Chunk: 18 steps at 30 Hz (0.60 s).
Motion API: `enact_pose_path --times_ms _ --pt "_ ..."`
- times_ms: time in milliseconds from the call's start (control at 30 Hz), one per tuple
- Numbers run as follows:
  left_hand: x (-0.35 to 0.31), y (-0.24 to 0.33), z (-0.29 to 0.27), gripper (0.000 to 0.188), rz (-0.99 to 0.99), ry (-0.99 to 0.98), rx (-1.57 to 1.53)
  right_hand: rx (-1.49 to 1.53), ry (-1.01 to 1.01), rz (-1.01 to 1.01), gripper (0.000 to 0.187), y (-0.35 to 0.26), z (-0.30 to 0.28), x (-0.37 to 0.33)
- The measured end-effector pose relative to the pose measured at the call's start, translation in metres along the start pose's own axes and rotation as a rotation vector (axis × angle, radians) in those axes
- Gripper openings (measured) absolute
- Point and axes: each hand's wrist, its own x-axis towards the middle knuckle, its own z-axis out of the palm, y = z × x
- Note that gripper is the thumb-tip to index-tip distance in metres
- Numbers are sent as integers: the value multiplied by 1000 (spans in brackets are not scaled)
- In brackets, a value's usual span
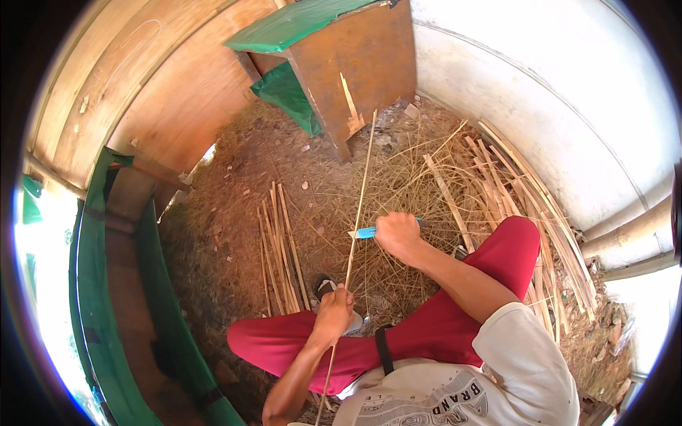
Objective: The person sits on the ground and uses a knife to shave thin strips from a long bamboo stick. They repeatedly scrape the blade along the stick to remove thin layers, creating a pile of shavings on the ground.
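Note:
My left hand (334,314) is closed around a long, thin bamboo strip (364,177), near my left knee. The strip runs from below my left arm up past the middle of the view, slightly slanted. In my right hand (398,232) is a blue utility knife (366,233), gripped in a fist. Its pale blade points left and meets or crosses the strip above my left hand; whether the edge bites into it, I cannot tell. Thin shavings (408,177) lie in a tangled heap on the ground beyond and beneath my right hand.
A bundle of bamboo strips (282,248) lies on the dirt floor left of my foot. More long strips (529,192) are piled at the right along a white wall (540,85). A brown wooden cabinet (355,64) with green sheeting stands ahead. Green-covered framing (106,305) borders the left.

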Motion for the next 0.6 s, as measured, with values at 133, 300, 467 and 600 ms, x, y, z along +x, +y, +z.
enact_pose_path --times_ms 133,300,467,600 --pt "-3 -19 -5 48 -28 27 18 7 -115 69 18 -3 -1 7" --pt "-38 -38 -5 49 -103 -25 130 -21 -20 167 19 49 14 31" --pt "-60 -63 -24 49 -47 -14 228 41 -36 208 17 56 34 41" --pt "-86 -62 -43 49 -125 -19 217 -3 -25 213 19 59 43 46"
